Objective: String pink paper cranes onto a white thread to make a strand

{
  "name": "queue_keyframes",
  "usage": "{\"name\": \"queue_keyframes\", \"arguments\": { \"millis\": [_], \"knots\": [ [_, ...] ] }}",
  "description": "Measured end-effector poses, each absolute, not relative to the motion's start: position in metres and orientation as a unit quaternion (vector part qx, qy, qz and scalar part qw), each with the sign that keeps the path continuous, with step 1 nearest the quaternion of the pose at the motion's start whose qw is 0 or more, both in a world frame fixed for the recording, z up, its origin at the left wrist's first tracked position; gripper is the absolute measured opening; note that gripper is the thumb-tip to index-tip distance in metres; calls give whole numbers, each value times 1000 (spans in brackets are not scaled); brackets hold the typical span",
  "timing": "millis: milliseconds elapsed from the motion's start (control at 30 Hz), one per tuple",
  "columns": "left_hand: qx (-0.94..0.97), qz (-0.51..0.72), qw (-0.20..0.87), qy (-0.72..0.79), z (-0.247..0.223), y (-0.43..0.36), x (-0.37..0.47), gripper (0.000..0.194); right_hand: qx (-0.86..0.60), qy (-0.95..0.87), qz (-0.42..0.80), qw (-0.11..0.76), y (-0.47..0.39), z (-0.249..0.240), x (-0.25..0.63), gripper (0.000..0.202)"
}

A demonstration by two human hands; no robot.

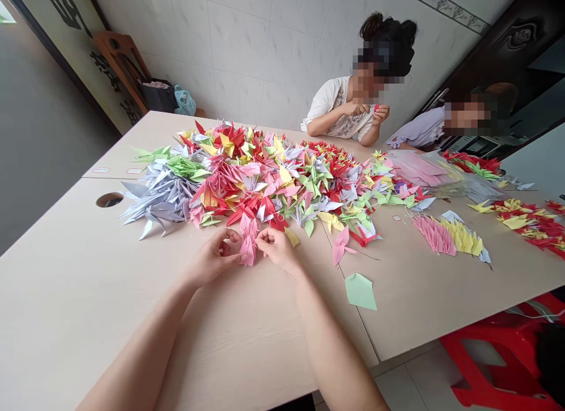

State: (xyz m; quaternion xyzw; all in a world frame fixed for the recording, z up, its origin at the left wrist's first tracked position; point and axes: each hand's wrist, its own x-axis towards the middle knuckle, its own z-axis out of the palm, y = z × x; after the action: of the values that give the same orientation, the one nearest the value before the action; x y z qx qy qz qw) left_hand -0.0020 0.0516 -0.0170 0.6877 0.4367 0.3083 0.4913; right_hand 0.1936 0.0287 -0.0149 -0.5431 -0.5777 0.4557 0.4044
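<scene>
Several pink folded paper pieces [249, 240] stand in a short stack between my hands, at the front edge of a large heap of folded paper [265, 175]. My left hand [216, 255] is closed round the stack's lower left side, thumb and fingers pinching it. From the right, my right hand [274, 246] pinches at the stack's edge with closed fingertips; any thread there is too small to make out. A yellow paper piece [292, 237] lies just beside my right hand. Farther right are a loose pink folded piece [341, 246] and a flat green paper [361, 291].
The pale table [110, 305] has a round hole [109, 199] at left. Pink and yellow strung bundles [461, 237] lie right, near plastic-wrapped paper [424, 168]. One person [339, 108] holds something red across the table; another person [419, 128] sits beside. A red stool [489, 352] stands lower right.
</scene>
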Motion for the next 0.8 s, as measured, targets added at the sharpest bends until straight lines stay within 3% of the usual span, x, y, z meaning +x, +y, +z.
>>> {"name": "queue_keyframes", "arguments": {
  "millis": [167, 400, 800],
  "knots": [
    [713, 289, 462, 441, -23, 53, 0, 37, -528, -576, 458, 424, 30, -11, 193, 20],
    [710, 273, 497, 417, -24, 55, -2, 28, -541, -547, 453, 450, 32, -17, 197, 19],
    [700, 255, 510, 430, -21, 54, -3, 30, -590, -521, 407, 462, 31, -28, 195, 20]
  ]
}}
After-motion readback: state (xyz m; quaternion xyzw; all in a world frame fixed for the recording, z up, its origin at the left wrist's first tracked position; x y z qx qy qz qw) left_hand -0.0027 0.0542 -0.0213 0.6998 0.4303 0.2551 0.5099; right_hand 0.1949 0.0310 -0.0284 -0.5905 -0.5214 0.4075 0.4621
